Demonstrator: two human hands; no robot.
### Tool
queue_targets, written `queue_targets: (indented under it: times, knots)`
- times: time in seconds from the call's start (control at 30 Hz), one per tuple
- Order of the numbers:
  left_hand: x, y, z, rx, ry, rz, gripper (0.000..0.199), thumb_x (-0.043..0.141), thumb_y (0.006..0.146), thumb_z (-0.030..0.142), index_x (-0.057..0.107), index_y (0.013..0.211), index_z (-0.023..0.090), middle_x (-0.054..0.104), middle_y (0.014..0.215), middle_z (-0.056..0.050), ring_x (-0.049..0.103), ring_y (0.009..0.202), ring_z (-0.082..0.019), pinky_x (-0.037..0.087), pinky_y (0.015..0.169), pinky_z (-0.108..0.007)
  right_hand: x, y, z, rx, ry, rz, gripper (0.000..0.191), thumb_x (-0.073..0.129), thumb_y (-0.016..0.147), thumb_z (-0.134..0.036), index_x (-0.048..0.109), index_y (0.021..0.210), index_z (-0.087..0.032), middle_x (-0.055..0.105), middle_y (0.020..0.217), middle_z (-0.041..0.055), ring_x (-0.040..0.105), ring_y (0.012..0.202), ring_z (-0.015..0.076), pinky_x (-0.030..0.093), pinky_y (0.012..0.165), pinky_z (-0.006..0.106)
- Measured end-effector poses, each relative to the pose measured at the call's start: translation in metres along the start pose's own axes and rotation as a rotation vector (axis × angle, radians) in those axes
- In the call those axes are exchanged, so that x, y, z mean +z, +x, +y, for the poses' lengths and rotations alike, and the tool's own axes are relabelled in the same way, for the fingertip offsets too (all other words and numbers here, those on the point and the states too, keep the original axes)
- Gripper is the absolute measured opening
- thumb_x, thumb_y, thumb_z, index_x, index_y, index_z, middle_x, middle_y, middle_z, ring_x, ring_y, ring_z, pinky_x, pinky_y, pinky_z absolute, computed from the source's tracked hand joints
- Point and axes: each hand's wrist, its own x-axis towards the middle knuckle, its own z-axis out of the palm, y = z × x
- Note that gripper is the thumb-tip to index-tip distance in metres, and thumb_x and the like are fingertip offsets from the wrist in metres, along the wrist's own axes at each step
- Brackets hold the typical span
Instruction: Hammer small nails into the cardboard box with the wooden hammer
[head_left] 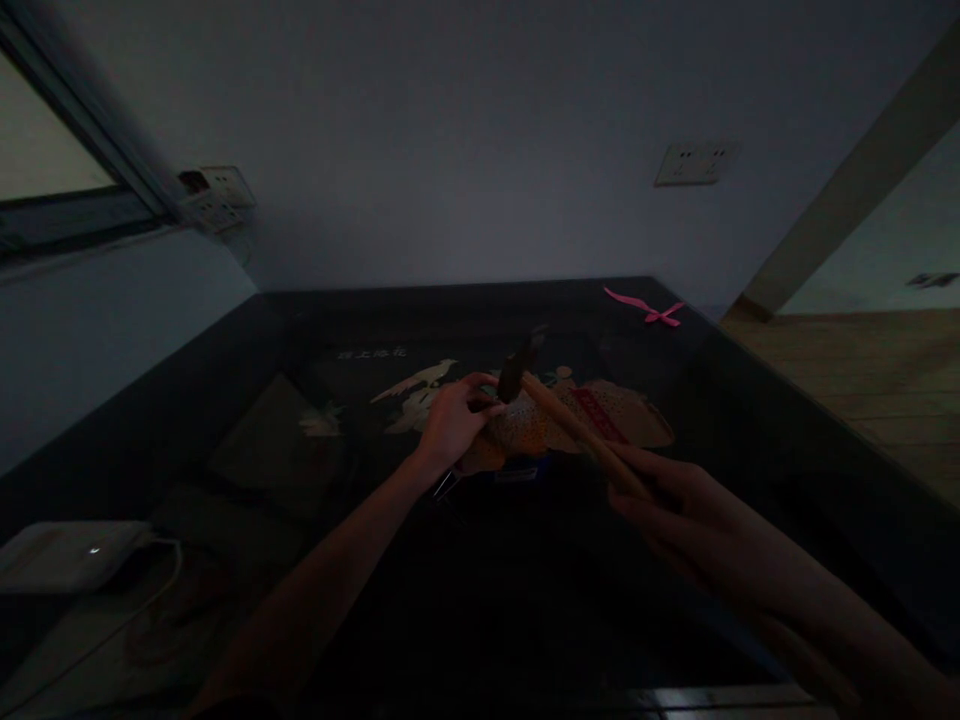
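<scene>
A hammer [566, 415] with a wooden handle and a dark head is in my right hand [667, 490], whose fingers wrap round the handle. The hammer head is at the fingertips of my left hand [457, 415]. That hand's thumb and forefinger are pinched together; what they hold, if anything, is too small and dark to name. Under and beside them lies a flat orange and tan speckled piece [529, 425] with a red strip [598, 415] across its right part. A blue item with a pale label [521, 470] sits at its near edge.
The dark glossy table [465, 300] has a bird picture [420, 380] on its surface. A pink ribbon [656, 314] lies at the far right corner. A white device [75, 555] with a cable is at the left. Sockets [694, 165] are on the wall behind.
</scene>
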Motion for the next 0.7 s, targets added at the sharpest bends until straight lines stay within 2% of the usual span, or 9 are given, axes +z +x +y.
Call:
queue_targets:
  times: [0.1, 0.2, 0.37, 0.53, 0.7]
  knots:
    - [-0.001, 0.0, 0.001, 0.005, 0.027, 0.001, 0.029, 0.071, 0.072, 0.019, 0.063, 0.099, 0.021, 0.073, 0.078, 0.0, 0.07, 0.073, -0.017, 0.053, 0.073, -0.029, -0.001, -0.004, -0.001, 0.06, 0.047, -0.039, 0.056, 0.056, 0.084, -0.04, 0.051, 0.135, -0.02, 0.067, 0.078, 0.0027, 0.063, 0.066, 0.0176, 0.054, 0.054, 0.025]
    - [-0.002, 0.0, 0.003, 0.005, 0.014, -0.017, 0.027, 0.07, 0.072, 0.017, 0.063, 0.097, 0.02, 0.073, 0.078, -0.001, 0.07, 0.075, -0.017, 0.053, 0.072, -0.028, 0.0, -0.005, 0.0, 0.079, 0.04, -0.04, 0.055, 0.057, 0.083, -0.04, 0.053, 0.133, -0.019, 0.064, 0.069, 0.001, 0.059, 0.056, 0.0149, 0.05, 0.045, 0.022]
    - [-0.002, -0.001, 0.004, 0.014, -0.046, -0.033, 0.025, 0.069, 0.072, 0.017, 0.064, 0.096, 0.02, 0.074, 0.079, -0.001, 0.07, 0.078, -0.019, 0.054, 0.073, -0.029, 0.001, -0.006, 0.003, 0.056, 0.05, -0.011, 0.051, 0.06, 0.081, -0.04, 0.058, 0.128, -0.02, 0.067, 0.075, 0.0024, 0.061, 0.062, 0.0165, 0.053, 0.051, 0.024]
    - [-0.003, -0.001, 0.005, -0.004, -0.051, -0.041, 0.025, 0.068, 0.073, 0.018, 0.063, 0.098, 0.019, 0.073, 0.082, -0.003, 0.07, 0.079, -0.019, 0.055, 0.074, -0.031, -0.003, -0.009, 0.004, 0.045, 0.067, -0.001, 0.05, 0.06, 0.082, -0.041, 0.058, 0.128, -0.023, 0.068, 0.084, 0.0031, 0.064, 0.077, 0.0203, 0.055, 0.063, 0.027]
    - [-0.002, -0.002, 0.008, 0.026, -0.014, -0.043, 0.024, 0.068, 0.073, 0.015, 0.063, 0.096, 0.019, 0.073, 0.081, -0.002, 0.07, 0.081, -0.018, 0.055, 0.078, -0.032, -0.006, -0.015, 0.007, 0.081, 0.146, 0.026, 0.052, 0.062, 0.081, -0.039, 0.056, 0.13, -0.024, 0.067, 0.086, 0.0031, 0.062, 0.072, 0.0189, 0.054, 0.059, 0.026]
